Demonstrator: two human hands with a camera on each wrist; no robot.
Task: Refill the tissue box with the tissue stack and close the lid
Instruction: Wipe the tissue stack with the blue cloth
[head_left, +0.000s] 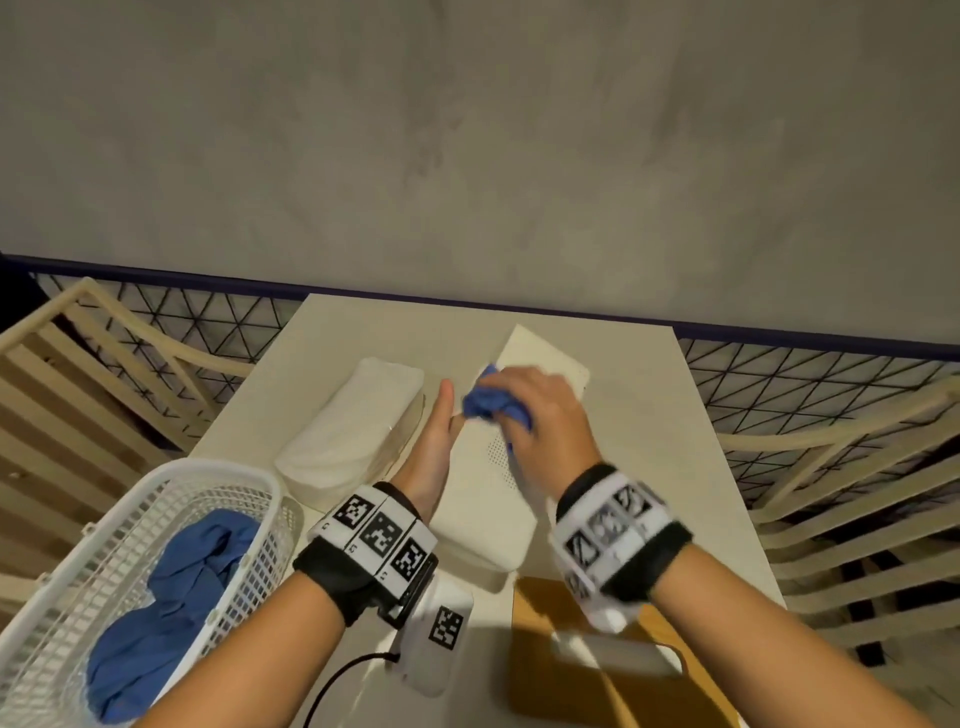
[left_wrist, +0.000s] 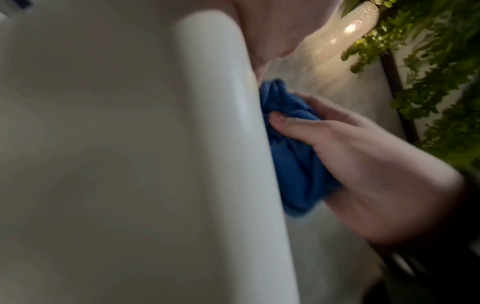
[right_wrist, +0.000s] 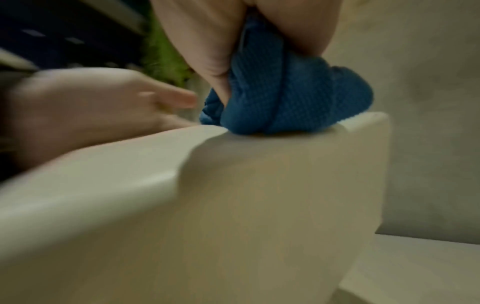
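Observation:
The white tissue box (head_left: 483, 499) lies lengthwise in the middle of the table. My left hand (head_left: 436, 441) rests flat along its left side with straight fingers and the thumb pointing away from me. My right hand (head_left: 540, 415) grips a bunched blue cloth (head_left: 491, 402) and presses it on the box's far top edge; the right wrist view shows the cloth (right_wrist: 285, 98) on the box rim (right_wrist: 233, 195). The wrapped white tissue stack (head_left: 348, 431) lies left of the box. A wooden lid (head_left: 597, 675) with a slot lies near me, right of my forearm.
A white mesh basket (head_left: 104, 571) holding blue cloths stands at the near left. The pale table (head_left: 649, 415) is small, with wooden slatted chairs (head_left: 831, 519) on both sides and a grey wall behind. Bare tabletop shows to the right of the box.

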